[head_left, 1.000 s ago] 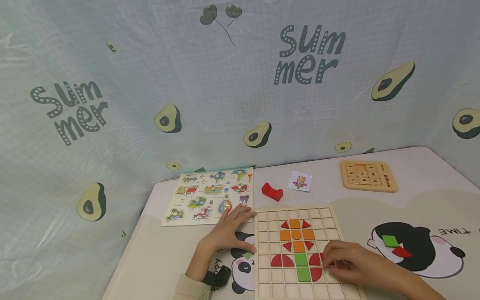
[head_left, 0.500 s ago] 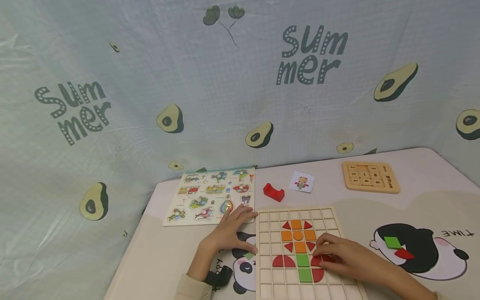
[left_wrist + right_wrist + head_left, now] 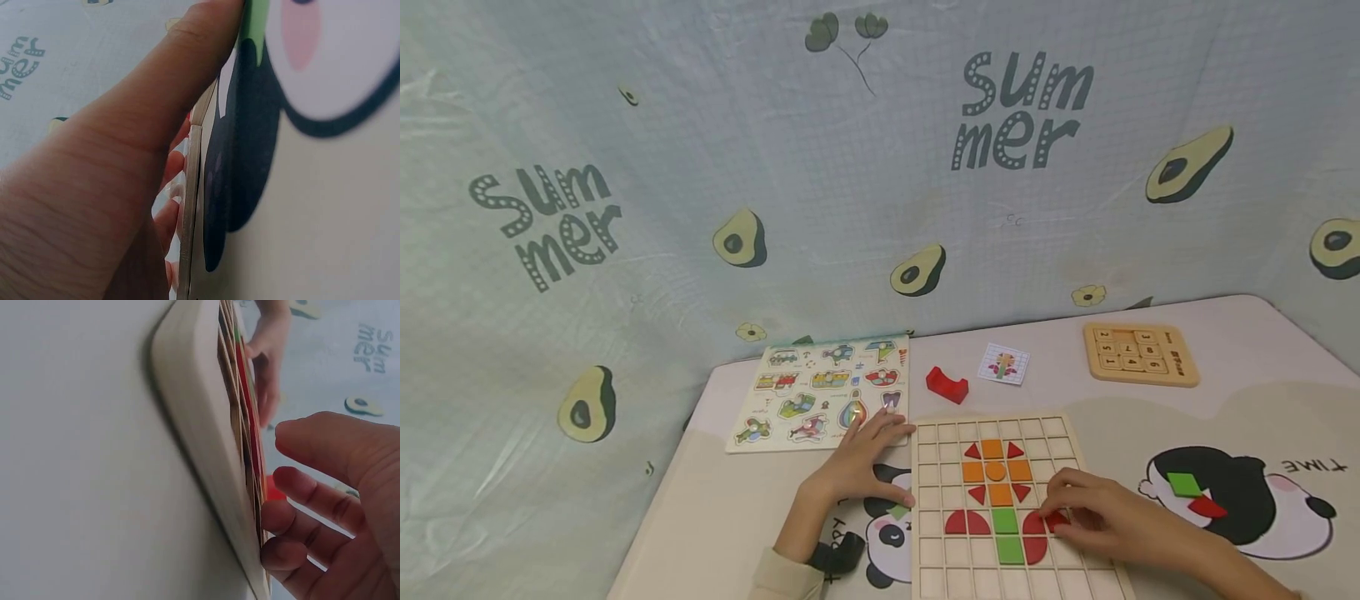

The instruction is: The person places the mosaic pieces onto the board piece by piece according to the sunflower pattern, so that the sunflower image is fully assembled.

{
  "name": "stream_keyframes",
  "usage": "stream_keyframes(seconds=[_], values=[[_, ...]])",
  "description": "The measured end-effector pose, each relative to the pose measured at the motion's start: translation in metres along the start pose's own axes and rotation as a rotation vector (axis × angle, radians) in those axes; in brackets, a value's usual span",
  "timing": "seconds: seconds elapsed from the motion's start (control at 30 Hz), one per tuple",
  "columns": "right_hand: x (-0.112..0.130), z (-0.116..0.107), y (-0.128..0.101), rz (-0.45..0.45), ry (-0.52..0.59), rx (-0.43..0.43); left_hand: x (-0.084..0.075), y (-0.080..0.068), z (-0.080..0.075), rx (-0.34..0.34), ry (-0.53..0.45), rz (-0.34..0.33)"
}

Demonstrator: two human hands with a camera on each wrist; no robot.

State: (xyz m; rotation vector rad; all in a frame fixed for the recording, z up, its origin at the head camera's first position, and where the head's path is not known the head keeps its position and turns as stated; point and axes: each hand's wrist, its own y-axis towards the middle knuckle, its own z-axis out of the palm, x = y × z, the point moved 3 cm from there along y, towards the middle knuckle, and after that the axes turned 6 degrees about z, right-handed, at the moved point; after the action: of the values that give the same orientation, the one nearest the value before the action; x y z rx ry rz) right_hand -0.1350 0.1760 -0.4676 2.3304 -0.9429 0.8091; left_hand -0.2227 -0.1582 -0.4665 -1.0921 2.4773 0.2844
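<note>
A wooden grid board (image 3: 940, 567) lies on the table and carries a pattern of orange, red and green shapes. My right hand (image 3: 1060, 510) rests on the board's right part, fingers curled round a small red piece (image 3: 1055, 521) beside the red half-round shapes. In the right wrist view that red piece (image 3: 275, 490) shows between the curled fingers of my right hand (image 3: 319, 506), above the board's edge (image 3: 200, 425). My left hand (image 3: 880, 454) lies flat on the table with straight fingers against the board's left edge (image 3: 190, 206).
A red block (image 3: 946, 384) and a small pattern card (image 3: 1003, 364) lie behind the board. A number slide puzzle (image 3: 1138, 354) sits far right, a vehicle peg puzzle (image 3: 820, 392) far left. A green rhombus (image 3: 1184, 484) and a red piece (image 3: 1208, 506) lie on the panda print at right.
My right hand slid left across the board's red shapes, then drew back a little, and the small red piece now shows at its fingertips. The left hand has stayed put.
</note>
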Motion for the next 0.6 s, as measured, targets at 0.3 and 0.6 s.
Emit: stream_keyframes(seconds=[0.3,0.6], values=[[-0.015,-0.022,-0.024,0.048,0.063,-0.063,0.000,0.000,0.000,0.000,0.003,-0.007],[-0.027,-0.040,-0.041,-0.164,0.038,-0.113,-0.001,0.000,-0.001,0.005,0.001,-0.010]])
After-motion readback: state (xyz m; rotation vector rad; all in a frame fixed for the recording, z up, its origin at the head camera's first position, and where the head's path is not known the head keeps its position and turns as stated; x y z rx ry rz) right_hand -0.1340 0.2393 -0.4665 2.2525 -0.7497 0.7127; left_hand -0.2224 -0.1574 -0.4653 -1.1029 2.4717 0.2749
